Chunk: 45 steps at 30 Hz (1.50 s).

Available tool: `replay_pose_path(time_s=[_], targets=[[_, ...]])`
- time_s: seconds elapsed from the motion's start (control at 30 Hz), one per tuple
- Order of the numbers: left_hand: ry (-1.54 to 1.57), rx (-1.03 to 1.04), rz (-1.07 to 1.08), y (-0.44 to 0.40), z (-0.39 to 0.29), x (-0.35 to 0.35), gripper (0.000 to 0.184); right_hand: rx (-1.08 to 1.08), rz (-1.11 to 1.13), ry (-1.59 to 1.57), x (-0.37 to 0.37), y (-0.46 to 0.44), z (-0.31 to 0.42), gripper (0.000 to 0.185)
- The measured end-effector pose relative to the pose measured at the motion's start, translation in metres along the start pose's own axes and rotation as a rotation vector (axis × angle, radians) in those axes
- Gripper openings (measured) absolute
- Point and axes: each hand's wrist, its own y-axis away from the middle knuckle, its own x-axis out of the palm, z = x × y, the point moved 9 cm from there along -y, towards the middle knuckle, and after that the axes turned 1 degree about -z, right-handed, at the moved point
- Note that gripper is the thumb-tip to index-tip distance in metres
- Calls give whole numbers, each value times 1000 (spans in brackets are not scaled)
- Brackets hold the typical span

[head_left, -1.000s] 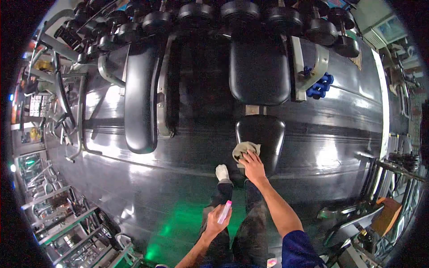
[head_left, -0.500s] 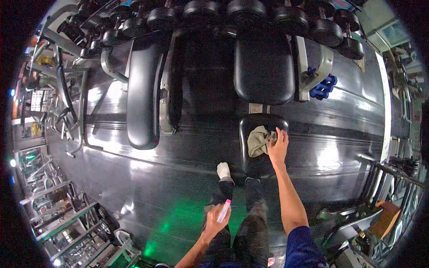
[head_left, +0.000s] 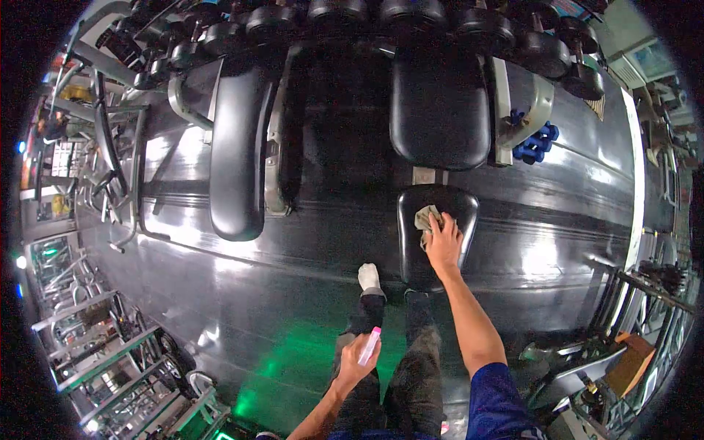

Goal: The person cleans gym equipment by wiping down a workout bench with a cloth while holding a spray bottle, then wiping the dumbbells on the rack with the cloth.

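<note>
My right hand (head_left: 444, 246) is closed over a crumpled olive-grey cloth (head_left: 425, 218), pressing it onto the small black padded seat (head_left: 414, 268) of a bench. Part of the cloth is hidden under my palm and fingers. Lower down, above my legs, my left hand (head_left: 357, 357) grips a slim white bottle with a pink cap (head_left: 370, 346), held tilted with the cap upward. Just beyond the small seat is the bench's larger black backrest pad (head_left: 440, 110).
Another long black bench pad (head_left: 238, 154) stands to the left. A row of black dumbbells (head_left: 407, 15) runs along the far side, with small blue dumbbells (head_left: 535, 143) at the right. Metal gym frames (head_left: 110, 132) stand at the left. A white-socked foot (head_left: 369, 277) rests beside the seat.
My right hand has moved slightly left onto the cloth, which is now bunched smaller under the fingers. The left hand still holds the bottle in nearly the same spot.
</note>
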Motion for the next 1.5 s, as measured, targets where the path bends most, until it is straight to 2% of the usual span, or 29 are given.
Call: replay_pose_path(time_s=[0.17,0.3,0.37,0.53,0.6,0.77,0.87,0.93,0.97,1.07,1.23,1.33,1.37,1.5], targets=[[-7,-38,6,0,9,-3,10,104,30,-62,0,-9,-2,46],[14,-37,-9,0,15,-4,10,-49,12,-21,2,-8,33,46],[14,-42,-5,1,15,-5,10,-39,9,62,-7,-4,49,49],[-64,-27,12,-2,17,-6,8,-100,32,137,10,-1,40,59],[-41,-50,5,-2,19,-7,8,-180,-16,111,9,15,47,55],[30,-4,-9,-9,6,-15,8,-509,93,165,23,93,61,46],[81,16,-12,-11,13,-14,9,-599,217,176,21,139,51,50],[118,28,-42,-10,14,-18,8,-599,371,183,31,170,32,51],[97,-70,-5,-8,22,-16,8,-598,448,188,37,181,21,51],[85,-73,-8,-8,16,-16,9,-563,505,2,10,188,1,49],[54,-14,-5,-4,9,-6,10,-388,163,-263,-43,78,0,40],[40,63,-12,-8,-7,-4,10,-116,-73,-279,-49,15,-13,31],[36,96,-17,-8,-13,-3,10,-8,-29,-256,-30,12,-24,28],[10,103,-20,-7,-12,-1,11,-176,-39,-116,-7,71,-16,27]])
